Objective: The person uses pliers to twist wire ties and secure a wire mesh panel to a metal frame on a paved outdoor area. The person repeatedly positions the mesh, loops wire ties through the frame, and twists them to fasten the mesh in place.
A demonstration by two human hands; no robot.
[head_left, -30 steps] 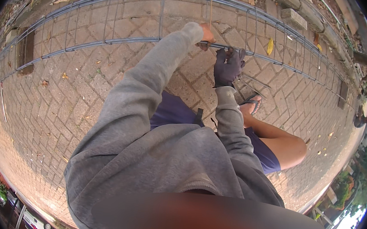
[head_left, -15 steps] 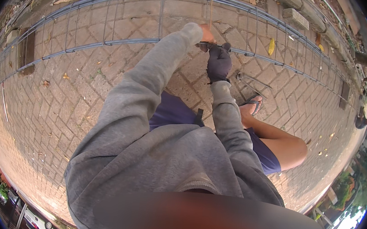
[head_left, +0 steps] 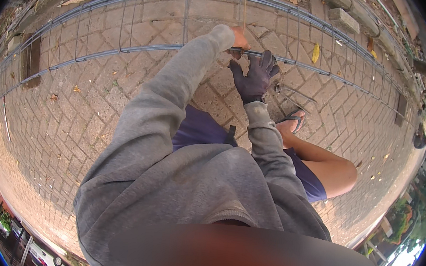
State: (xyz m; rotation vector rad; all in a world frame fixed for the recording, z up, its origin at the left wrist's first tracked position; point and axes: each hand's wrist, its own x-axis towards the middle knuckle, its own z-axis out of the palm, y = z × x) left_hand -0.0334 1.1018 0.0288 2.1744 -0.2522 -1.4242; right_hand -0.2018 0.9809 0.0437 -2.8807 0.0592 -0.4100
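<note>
A long rebar cage (head_left: 154, 47) of grey steel bars and thin square stirrups curves across the upper part of the view. My bare left hand (head_left: 239, 40) is closed around its near bar, where a rust-coloured stirrup (head_left: 244, 14) comes down to the fingers. The fingertips are partly hidden, so any small piece in them cannot be made out. Just to the right, my right hand (head_left: 255, 79) in a dark glove is open. Its fingers are spread toward the near bar and nothing is in them; whether they touch the bar is unclear.
A pincer-like tool with two long thin handles (head_left: 300, 93) lies on the brick paving (head_left: 94, 137) beside my sandalled foot (head_left: 292, 122). Wooden blocks (head_left: 31, 61) sit under the cage ends. A loose brick (head_left: 344, 20) and kerb lie beyond the cage.
My right hand has let go at the near bar, drawn slightly back and spread its fingers. The left hand stays at the bar, almost unmoved.
</note>
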